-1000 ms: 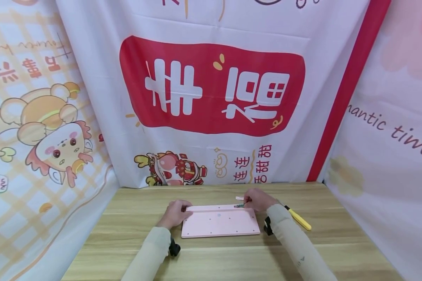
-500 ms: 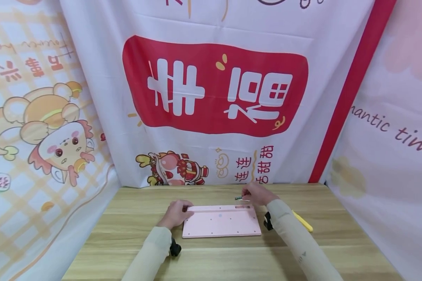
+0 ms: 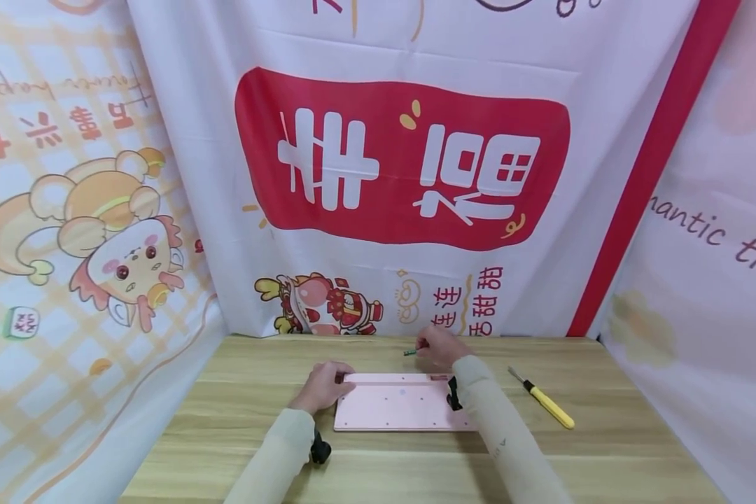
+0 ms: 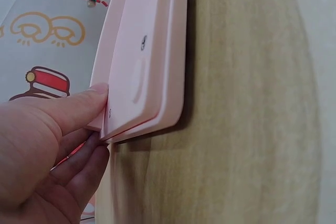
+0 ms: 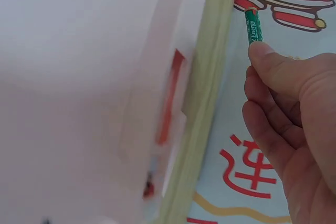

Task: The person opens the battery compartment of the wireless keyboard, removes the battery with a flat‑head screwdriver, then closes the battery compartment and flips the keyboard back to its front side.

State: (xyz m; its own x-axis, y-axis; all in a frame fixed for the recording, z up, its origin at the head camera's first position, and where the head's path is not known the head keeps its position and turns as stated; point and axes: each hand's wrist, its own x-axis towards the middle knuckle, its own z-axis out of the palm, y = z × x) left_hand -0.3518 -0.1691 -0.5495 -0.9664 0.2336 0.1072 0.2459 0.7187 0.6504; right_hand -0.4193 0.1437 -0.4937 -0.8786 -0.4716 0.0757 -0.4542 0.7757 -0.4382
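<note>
A pink keyboard lies underside up on the wooden table, small screw holes dotting its back. My left hand grips its far left corner, thumb on top and fingers underneath, as the left wrist view shows. Beyond the keyboard's far edge, my right hand pinches a green battery between thumb and fingers, clear of the keyboard. The uncovered battery compartment, with a reddish strip inside, is at the keyboard's far right; my right sleeve partly hides that side in the head view.
To the right, a screwdriver with a yellow handle lies on the table. Printed cloth hangs behind the table and on both sides.
The battery has been lifted from the compartment by my right hand and carried back and to the left. My left hand keeps its grip on the keyboard. The screwdriver now shows fully.
</note>
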